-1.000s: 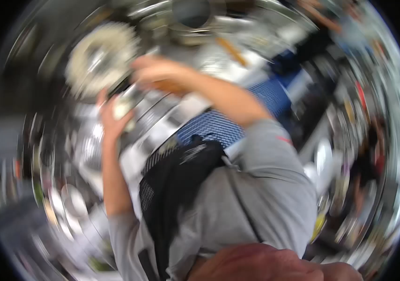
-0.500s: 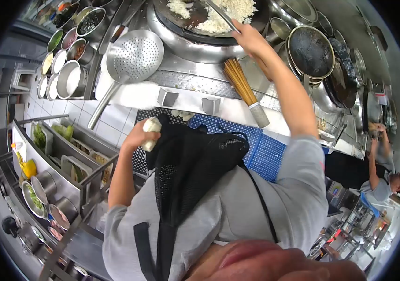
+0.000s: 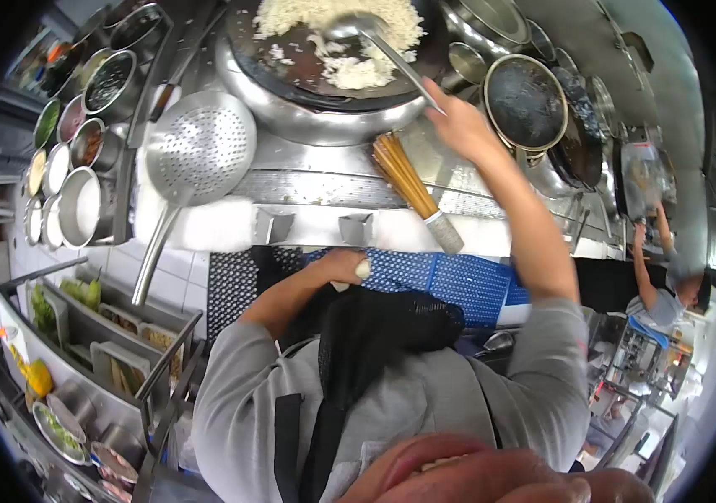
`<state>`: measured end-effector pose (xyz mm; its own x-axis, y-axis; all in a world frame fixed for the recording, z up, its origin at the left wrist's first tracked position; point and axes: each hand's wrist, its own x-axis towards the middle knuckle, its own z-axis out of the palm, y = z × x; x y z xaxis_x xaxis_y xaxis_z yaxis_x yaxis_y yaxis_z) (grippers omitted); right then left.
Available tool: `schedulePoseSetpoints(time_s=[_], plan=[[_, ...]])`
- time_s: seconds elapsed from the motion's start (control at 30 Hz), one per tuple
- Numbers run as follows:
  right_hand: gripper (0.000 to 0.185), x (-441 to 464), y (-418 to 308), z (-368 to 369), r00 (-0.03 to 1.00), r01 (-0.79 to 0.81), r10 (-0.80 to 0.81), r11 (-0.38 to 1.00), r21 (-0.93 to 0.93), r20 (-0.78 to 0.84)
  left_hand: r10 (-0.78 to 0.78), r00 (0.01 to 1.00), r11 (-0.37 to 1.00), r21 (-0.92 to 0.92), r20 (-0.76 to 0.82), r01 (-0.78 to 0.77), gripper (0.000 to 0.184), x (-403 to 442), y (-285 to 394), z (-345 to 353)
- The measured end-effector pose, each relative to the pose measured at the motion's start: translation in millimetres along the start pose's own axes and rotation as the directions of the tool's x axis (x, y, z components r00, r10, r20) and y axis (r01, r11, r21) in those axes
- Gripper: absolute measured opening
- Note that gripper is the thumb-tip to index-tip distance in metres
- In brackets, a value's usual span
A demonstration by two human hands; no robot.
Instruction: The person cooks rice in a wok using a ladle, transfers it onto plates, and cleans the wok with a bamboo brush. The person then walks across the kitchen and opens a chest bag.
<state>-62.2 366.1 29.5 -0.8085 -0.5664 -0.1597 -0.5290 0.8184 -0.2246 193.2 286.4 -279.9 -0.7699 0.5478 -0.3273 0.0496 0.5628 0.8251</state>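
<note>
Head view: our right fingers [image 3: 445, 99] grip the ladle [image 3: 400, 67], left fingers [image 3: 350, 261] a cloth [image 3: 363, 269]; abrupt stirring could spill rice [image 3: 365, 74].

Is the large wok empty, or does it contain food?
Not empty: rice lies in the wok, part of its dark surface bare; the right hand holds a ladle there.

At your twelve o'clock, the ladle [image 3: 400, 63] looks like glossy metal and the wok [image 3: 295, 80] matt; at ten, your skimmer [image 3: 201, 149] shows smooth, perforated metal. The brush [image 3: 408, 180] at one looks wooden and coarse; your shirt [image 3: 438, 407] is matt cloth.
</note>
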Motion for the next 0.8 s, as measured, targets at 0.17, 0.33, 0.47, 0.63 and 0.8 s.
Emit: schedulePoseSetpoints(time_s=[0.17, 0.33, 0.47, 0.63, 0.8], plan=[[0.057, -7, -22, 15, 0.996, -0.012, -0.002, 0.988, 0.151, 0.092, -0.001, 0.986, 0.974, -0.223, 0.169, 0.039, 0.054, 76, 1, 4], [0.058, -114, -10, -40, 0.993, 0.048, -0.055, 0.996, 0.070, 0.101, -0.087, 0.990, 0.957, -0.265, 0.113, 0.115, 0.054, 99, -8, 19], [0.058, -123, -10, -62, 0.951, -0.197, 0.213, 0.976, -0.094, 0.224, -0.142, 0.989, 0.950, -0.273, 0.053, 0.151, 0.055, 96, -15, 29], [0.055, 2, 39, 16, 0.995, -0.028, 0.032, 0.999, 0.044, -0.094, -0.166, 0.983, 0.974, -0.167, -0.074, 0.152, 0.055, 37, -13, 23], [0.055, -22, 28, 39, 0.997, 0.075, -0.078, 0.971, 0.228, 0.008, -0.402, 0.907, 0.868, -0.368, -0.125, 0.334, 0.050, -140, -11, -21]])
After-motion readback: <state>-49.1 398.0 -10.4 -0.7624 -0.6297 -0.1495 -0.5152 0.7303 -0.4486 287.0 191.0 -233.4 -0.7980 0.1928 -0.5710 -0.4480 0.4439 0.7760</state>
